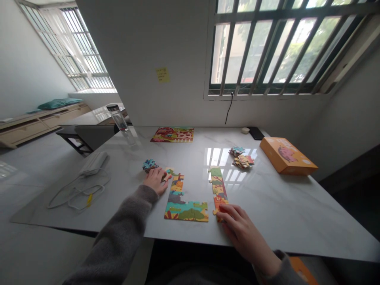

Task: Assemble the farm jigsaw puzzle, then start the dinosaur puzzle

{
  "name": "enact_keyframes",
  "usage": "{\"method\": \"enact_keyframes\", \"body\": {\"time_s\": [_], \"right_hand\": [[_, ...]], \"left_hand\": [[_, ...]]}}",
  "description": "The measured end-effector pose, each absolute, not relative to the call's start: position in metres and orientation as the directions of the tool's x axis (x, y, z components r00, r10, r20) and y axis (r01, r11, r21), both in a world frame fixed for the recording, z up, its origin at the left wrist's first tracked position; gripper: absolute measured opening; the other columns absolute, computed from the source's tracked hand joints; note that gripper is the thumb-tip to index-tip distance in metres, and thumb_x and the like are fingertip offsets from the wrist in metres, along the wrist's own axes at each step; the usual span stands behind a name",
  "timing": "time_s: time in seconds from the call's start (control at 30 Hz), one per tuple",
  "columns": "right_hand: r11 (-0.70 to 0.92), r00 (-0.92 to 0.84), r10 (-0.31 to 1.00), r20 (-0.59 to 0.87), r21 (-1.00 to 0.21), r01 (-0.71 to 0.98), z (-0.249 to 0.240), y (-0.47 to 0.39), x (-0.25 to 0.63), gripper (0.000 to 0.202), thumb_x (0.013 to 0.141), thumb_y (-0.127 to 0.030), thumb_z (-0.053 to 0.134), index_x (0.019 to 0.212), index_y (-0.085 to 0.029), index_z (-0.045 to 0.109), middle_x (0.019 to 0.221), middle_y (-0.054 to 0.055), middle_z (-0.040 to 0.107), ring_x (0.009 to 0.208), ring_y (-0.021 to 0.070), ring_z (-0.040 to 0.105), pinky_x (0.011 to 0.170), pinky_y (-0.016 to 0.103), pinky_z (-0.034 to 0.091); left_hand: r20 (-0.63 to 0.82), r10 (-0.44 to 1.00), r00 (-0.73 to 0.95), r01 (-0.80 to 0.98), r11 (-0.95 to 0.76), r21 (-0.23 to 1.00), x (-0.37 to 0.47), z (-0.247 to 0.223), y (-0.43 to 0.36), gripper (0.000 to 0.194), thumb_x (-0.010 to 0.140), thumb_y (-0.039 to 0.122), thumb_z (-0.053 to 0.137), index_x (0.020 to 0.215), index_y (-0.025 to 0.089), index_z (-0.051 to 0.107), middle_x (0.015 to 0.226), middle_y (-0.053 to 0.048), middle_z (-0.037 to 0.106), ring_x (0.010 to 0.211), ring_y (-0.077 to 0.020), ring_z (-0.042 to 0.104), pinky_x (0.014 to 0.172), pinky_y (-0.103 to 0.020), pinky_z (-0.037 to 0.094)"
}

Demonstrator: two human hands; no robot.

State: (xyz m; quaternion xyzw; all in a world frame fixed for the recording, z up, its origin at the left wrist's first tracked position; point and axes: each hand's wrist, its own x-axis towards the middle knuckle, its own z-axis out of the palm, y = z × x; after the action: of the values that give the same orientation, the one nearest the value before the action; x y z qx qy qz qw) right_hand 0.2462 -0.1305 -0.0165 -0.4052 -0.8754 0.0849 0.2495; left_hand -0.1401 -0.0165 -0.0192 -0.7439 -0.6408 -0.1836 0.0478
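Observation:
An L-shaped joined puzzle section [190,212] lies near the table's front edge, its left column running away from me. To its right, separated by a gap, is a vertical puzzle strip [218,184]. My right hand [239,229] rests on the near end of that strip, fingers together and touching it. My left hand [154,181] has its fingers closed on a puzzle piece [166,177] beside the top of the left column. Just behind the left hand sits a small stack of blue pieces [149,164].
Two piles of loose pieces [243,161] lie at the right, near an orange box [287,155]. A finished-looking picture [173,134], a glass bottle [119,118] and a phone [255,133] are farther back. A white device with a cable [94,163] is at the left.

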Motion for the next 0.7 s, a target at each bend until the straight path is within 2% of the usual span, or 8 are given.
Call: {"method": "enact_keyframes", "body": {"time_s": [0.13,0.3,0.37,0.53,0.7], "right_hand": [[0.659,-0.546,0.750,0.374,-0.348,0.666,-0.018,-0.130,0.247,0.033,0.096,-0.019,0.051,0.126,-0.030,0.062,0.134,0.007,0.060,0.119,0.0264,0.057,0.097,0.048,0.056],[0.649,-0.555,0.760,0.337,-0.362,0.669,-0.014,-0.131,0.246,0.037,0.097,-0.017,0.050,0.131,-0.030,0.058,0.136,0.007,0.058,0.121,0.0265,0.054,0.100,0.049,0.054],[0.647,-0.559,0.762,0.326,-0.369,0.667,-0.012,-0.131,0.246,0.037,0.097,-0.017,0.049,0.132,-0.030,0.057,0.136,0.007,0.058,0.122,0.0267,0.053,0.100,0.049,0.054],[0.643,-0.550,0.766,0.332,-0.388,0.660,-0.011,-0.131,0.246,0.042,0.096,-0.017,0.050,0.136,-0.029,0.054,0.135,0.008,0.059,0.121,0.0266,0.054,0.100,0.047,0.053],[0.654,-0.522,0.757,0.394,-0.467,0.595,-0.006,-0.129,0.245,0.041,0.096,-0.016,0.050,0.135,-0.027,0.053,0.132,0.009,0.059,0.122,0.0256,0.052,0.101,0.045,0.052]], "left_hand": [[0.317,0.943,0.098,0.977,-0.152,0.151,-0.145,-0.025,-0.015,0.026,0.079,0.028,0.058,0.103,0.020,0.059,0.109,-0.010,0.063,0.103,-0.0296,0.054,0.095,-0.044,0.044],[0.370,0.925,0.086,0.981,-0.143,0.128,-0.143,-0.016,-0.017,0.025,0.075,0.029,0.061,0.099,0.022,0.058,0.100,-0.009,0.064,0.097,-0.0302,0.057,0.087,-0.043,0.047],[0.419,0.900,0.117,0.964,-0.204,0.169,-0.140,-0.010,-0.017,0.023,0.076,0.028,0.061,0.097,0.021,0.056,0.099,-0.008,0.063,0.097,-0.0290,0.058,0.091,-0.043,0.047],[0.576,0.779,0.247,0.814,-0.490,0.314,-0.106,0.006,-0.023,0.022,0.076,0.019,0.060,0.097,0.020,0.054,0.106,-0.009,0.063,0.103,-0.0259,0.059,0.096,-0.041,0.047],[0.616,0.708,0.344,0.742,-0.607,0.284,-0.056,0.021,-0.032,0.023,0.076,0.021,0.064,0.097,0.021,0.056,0.111,-0.009,0.063,0.103,-0.0255,0.059,0.093,-0.041,0.047]]}}
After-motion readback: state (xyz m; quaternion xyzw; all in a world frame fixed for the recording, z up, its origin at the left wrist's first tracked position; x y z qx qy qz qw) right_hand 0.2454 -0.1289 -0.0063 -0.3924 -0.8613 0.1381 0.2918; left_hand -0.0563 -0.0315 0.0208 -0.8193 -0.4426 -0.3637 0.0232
